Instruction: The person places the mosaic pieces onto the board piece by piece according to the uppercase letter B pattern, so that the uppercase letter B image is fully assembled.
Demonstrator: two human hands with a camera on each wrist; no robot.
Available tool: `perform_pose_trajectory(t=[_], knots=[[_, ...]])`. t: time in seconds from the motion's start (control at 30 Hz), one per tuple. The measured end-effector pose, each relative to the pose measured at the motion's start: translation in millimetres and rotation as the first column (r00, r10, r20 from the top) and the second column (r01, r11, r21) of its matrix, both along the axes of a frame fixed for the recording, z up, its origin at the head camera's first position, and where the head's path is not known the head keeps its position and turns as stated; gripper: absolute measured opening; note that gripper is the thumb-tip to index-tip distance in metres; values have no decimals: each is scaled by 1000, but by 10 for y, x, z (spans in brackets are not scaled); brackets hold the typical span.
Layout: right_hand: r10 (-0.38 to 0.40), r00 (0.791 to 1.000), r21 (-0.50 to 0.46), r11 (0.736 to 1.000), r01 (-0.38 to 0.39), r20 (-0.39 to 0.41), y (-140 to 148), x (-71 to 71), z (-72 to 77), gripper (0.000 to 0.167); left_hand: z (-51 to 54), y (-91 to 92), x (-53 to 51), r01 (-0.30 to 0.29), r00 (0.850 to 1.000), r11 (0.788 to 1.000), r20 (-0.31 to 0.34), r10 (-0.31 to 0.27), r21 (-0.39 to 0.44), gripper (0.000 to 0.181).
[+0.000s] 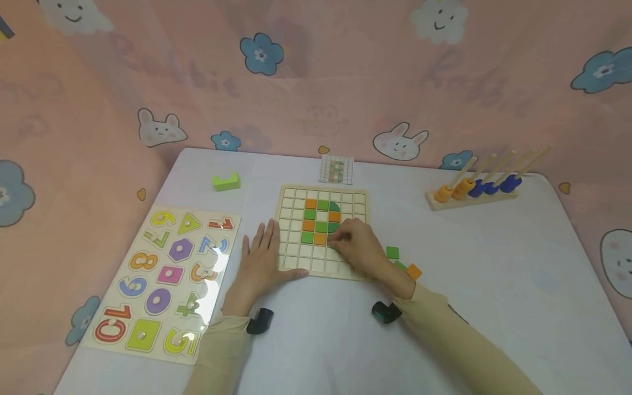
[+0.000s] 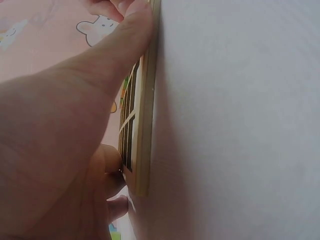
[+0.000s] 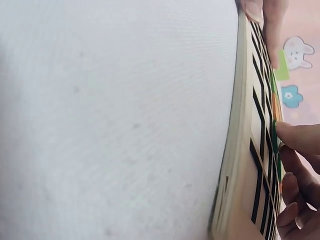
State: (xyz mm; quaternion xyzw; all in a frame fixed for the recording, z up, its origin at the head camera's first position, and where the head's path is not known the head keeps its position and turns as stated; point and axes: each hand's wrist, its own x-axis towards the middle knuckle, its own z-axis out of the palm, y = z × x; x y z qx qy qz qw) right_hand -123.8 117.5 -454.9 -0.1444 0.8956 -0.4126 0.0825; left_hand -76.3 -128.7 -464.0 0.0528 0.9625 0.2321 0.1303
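Note:
A square wooden grid board (image 1: 291,263) lies on the table, with orange and green tiles (image 1: 321,226) set in its middle cells. My left hand (image 1: 259,260) steadies the board, fingers straight along its left edge and thumb at its front edge. Over the lower right of the pattern, my right hand (image 1: 357,247) has its fingertips together on a small green tile (image 3: 275,136), mostly hidden beneath them. Just above those fingertips sits a rounded green tile (image 1: 334,207) in the pattern's top row. Loose by the right forearm are a green square tile (image 1: 392,252) and an orange tile (image 1: 413,271).
A number-and-shape puzzle board (image 1: 163,285) lies at the left. Behind the grid board is a pattern card (image 1: 337,169); a green notched block (image 1: 226,182) lies at the back left. A peg stand with beads (image 1: 474,198) stands at the back right, before the printed cloth.

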Motion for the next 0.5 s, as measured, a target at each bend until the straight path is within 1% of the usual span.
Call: perform_pose_trajectory(t=[0.13, 0.23, 0.37, 0.5], knots=[[12, 1000, 40, 999, -12, -15, 56, 52, 6, 4, 4, 0, 4, 1, 1000, 1000, 4, -1, -1, 135], [9, 1000, 75, 997, -7, -30, 160, 99, -1, 3, 3, -1, 3, 3, 1000, 1000, 0, -3, -2, 135], [15, 1000, 98, 995, -13, -15, 371, 163, 8, 6, 0, 3, -2, 1, 1000, 1000, -3, -1, 0, 135], [33, 999, 120, 992, -33, 1, 621, 225, 41, 16, 3, 4, -2, -1, 1000, 1000, 0, 1, 0, 136]])
